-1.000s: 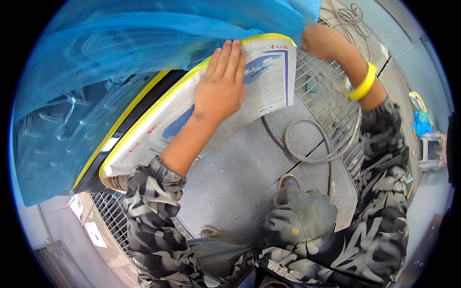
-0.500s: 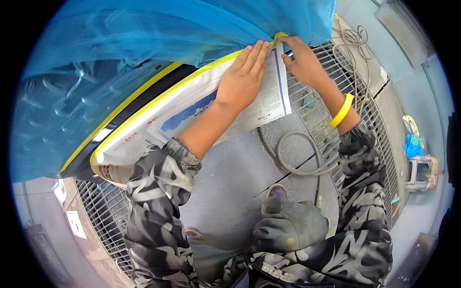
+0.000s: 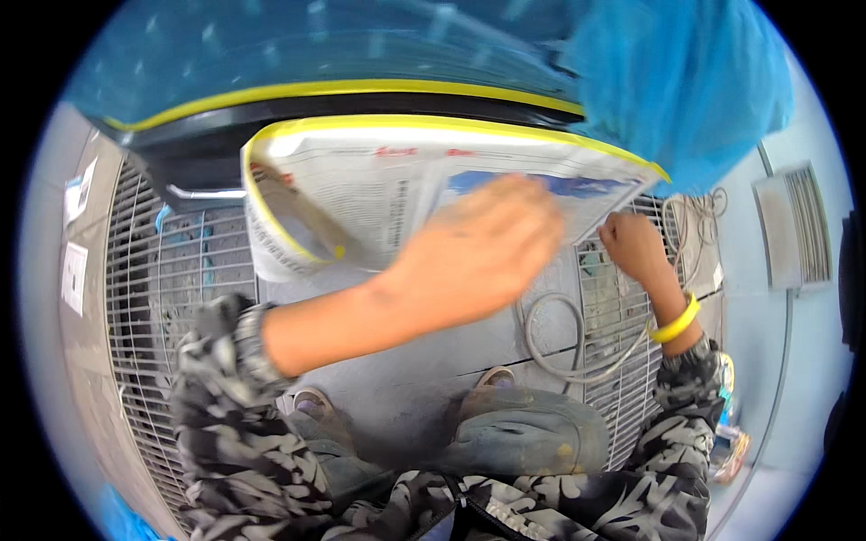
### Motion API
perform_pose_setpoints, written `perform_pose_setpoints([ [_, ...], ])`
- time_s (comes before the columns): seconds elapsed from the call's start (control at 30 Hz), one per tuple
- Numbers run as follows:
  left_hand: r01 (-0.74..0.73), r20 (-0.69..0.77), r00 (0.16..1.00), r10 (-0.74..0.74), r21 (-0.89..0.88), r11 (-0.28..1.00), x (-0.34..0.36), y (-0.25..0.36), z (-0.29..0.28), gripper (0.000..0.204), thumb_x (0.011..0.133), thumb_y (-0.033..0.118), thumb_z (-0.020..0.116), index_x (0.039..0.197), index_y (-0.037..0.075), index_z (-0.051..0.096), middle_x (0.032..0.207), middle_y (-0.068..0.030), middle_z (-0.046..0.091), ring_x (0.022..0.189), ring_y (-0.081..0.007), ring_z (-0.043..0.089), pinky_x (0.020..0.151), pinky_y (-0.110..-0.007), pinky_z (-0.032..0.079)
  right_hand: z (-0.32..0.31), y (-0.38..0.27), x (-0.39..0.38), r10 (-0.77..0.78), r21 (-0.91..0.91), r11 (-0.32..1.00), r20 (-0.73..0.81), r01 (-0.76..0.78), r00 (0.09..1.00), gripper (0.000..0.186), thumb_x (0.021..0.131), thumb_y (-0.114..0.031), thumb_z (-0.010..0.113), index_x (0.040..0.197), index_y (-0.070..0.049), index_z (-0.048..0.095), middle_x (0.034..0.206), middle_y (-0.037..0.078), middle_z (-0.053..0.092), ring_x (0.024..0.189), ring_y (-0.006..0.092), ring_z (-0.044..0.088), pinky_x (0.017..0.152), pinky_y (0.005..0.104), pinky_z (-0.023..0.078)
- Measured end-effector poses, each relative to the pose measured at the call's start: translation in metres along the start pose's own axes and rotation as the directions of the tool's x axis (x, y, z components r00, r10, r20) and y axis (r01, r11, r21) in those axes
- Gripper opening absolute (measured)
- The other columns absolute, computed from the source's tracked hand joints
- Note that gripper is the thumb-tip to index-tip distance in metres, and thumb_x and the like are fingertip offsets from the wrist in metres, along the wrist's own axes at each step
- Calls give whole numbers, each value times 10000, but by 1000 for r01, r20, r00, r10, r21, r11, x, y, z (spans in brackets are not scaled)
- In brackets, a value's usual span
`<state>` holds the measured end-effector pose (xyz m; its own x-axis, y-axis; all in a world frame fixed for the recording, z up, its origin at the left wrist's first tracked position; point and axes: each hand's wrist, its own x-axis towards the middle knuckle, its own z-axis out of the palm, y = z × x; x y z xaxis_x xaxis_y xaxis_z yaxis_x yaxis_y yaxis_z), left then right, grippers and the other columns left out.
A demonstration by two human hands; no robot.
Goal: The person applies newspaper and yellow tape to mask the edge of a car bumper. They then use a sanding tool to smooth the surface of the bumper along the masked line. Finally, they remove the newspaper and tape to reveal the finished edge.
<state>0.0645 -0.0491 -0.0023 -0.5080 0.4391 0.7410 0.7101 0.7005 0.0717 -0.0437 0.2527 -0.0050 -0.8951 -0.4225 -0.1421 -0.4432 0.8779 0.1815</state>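
Note:
A newspaper sheet (image 3: 361, 194) hangs along the dark panel edge (image 3: 207, 135), bordered along its top by yellow masking tape (image 3: 406, 122). The sheet's left end curls round, with tape on that edge too. My left hand (image 3: 492, 239) is over the sheet's lower middle, smeared by motion, so its fingers cannot be read. Beside the sheet's lower right edge, my right hand (image 3: 634, 243) has its fingers curled in; what they hold, if anything, is hidden. Blue plastic film (image 3: 677, 90) drapes above that hand. A second yellow tape strip (image 3: 316, 87) edges the film-covered surface higher up.
Floor grating (image 3: 144, 298) runs on the left, and more grating (image 3: 622, 334) on the right. A grey hose (image 3: 532, 329) loops on the floor near my feet. A vent panel (image 3: 794, 225) is on the right wall. Papers (image 3: 74, 279) are at the far left.
My view has swung left along the panel. Both hands have come away from the tape at the sheet's upper right; the right has dropped lower and its fingers have curled. The yellow roll there no longer shows.

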Motion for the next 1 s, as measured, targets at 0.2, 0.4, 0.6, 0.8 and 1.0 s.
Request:
perform_pose_setpoints([
  [0.2,502,-225,864,-450,430,750,-84,-108,-144,405,758,159,777,1052,-19,563,979,-177,590,910,-344,596,779,-389,493,-83,-161,31,-514,-36,781,-605,623,609,319,782,-54,665,1096,-18,622,1025,147,593,920,323,585,806,407,498],
  [0.4,664,-86,747,-659,151,733,-101,-116,-119,502,769,237,727,1111,-64,518,973,-222,606,917,-381,614,791,-438,506,-111,-248,85,-622,-177,705,-621,687,478,419,750,-16,656,1165,9,610,1027,152,580,909,325,577,793,403,493],
  [0.6,659,109,749,-654,-16,752,-105,-142,-131,203,766,8,573,968,-2,585,859,-199,650,748,-369,637,690,-449,506,-105,-261,93,-598,-164,737,-610,655,520,453,713,30,650,1165,2,642,990,141,576,852,301,572,739,383,485],
  [0.8,603,15,797,-604,-76,794,-136,-165,-168,128,882,74,619,979,2,663,926,-122,625,825,-252,577,787,-326,477,-107,-264,97,-603,-138,742,-565,656,563,460,705,37,622,1162,-4,660,972,149,589,841,287,576,746,353,477],
  [1.0,819,157,547,-823,-306,486,-165,-192,-147,239,892,210,677,1026,19,627,913,-75,625,798,-148,615,756,-279,509,-99,-259,95,-620,-187,753,-525,631,583,461,692,27,620,1149,-5,668,952,140,602,810,278,577,715,350,479],
])
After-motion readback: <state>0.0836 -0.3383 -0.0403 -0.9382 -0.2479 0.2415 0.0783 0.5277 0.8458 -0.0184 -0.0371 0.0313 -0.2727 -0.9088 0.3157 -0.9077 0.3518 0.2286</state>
